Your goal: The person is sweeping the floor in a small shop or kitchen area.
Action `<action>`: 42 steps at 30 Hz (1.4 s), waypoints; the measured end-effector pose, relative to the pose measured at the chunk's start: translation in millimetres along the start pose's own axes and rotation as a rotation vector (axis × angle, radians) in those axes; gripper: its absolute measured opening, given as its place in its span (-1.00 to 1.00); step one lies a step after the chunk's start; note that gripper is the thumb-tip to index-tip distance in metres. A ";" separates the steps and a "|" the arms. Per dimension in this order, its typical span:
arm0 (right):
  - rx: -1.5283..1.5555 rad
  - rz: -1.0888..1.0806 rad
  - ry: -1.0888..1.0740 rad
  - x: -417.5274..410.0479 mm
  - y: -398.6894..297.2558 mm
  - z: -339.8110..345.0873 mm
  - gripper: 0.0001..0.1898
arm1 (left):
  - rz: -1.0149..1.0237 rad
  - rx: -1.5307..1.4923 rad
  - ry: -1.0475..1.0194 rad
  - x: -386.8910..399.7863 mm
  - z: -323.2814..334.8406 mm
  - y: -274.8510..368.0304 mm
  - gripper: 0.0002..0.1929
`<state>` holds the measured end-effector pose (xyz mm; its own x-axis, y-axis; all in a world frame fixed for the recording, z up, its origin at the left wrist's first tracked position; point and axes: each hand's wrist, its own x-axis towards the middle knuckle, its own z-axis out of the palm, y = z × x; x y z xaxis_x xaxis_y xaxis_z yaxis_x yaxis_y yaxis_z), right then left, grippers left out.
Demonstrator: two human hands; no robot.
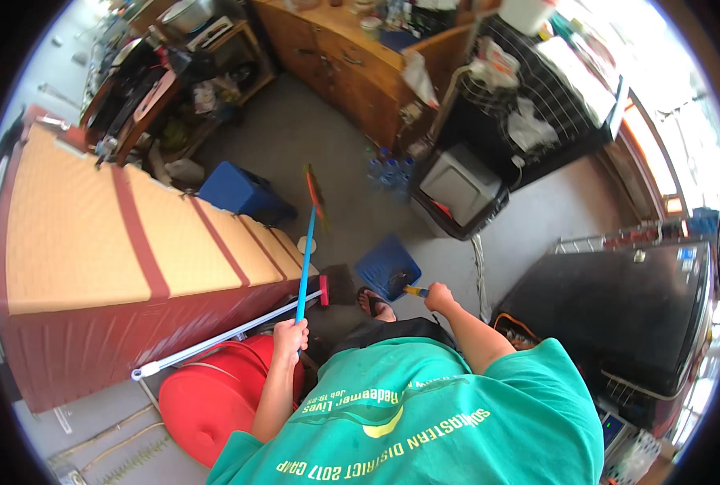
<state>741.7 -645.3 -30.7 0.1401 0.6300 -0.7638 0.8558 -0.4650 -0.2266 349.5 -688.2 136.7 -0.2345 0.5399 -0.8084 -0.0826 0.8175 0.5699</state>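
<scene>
My left hand [290,341] is closed around the blue handle of a broom [306,260]. Its orange-red and green head [315,191] reaches out over the grey floor ahead of me. In my right hand [439,298] is the yellow and dark grip of a blue dustpan [388,265]. Some dark debris [399,277] shows inside the pan. The pan is low, close to my sandalled foot [372,302]. Whether the broom's bristles touch the floor, I cannot tell.
A second broom [233,330] leans along the tan and maroon cabinet [93,242], above a red lidded bin [211,394]. Farther off are a blue bin [233,187], plastic bottles [389,173] and a lidded trash bin [462,182]. A black refrigerator [608,309] stands at my right.
</scene>
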 end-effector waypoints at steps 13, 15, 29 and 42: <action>0.008 -0.374 0.117 50.1 -189.2 -123.1 -0.71 | 0.028 0.059 -0.009 14.4 -8.7 100.8 -0.86; -0.008 -0.388 0.116 61.2 -213.7 -140.5 -0.70 | 0.059 0.043 -0.012 36.9 -2.9 126.2 -0.88; -0.286 -0.494 0.083 198.9 -349.0 -298.5 -0.63 | 0.077 0.028 0.335 177.9 64.5 271.5 -0.90; -0.170 -0.503 0.091 266.0 -427.5 -349.4 -0.66 | -0.006 -0.051 0.724 426.0 -21.4 473.4 -0.79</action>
<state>587.2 -61.6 74.1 -0.2717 0.8040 -0.5289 0.8957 0.0103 -0.4445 189.8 -75.5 65.3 -0.8151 0.2527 -0.5213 -0.1266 0.8004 0.5860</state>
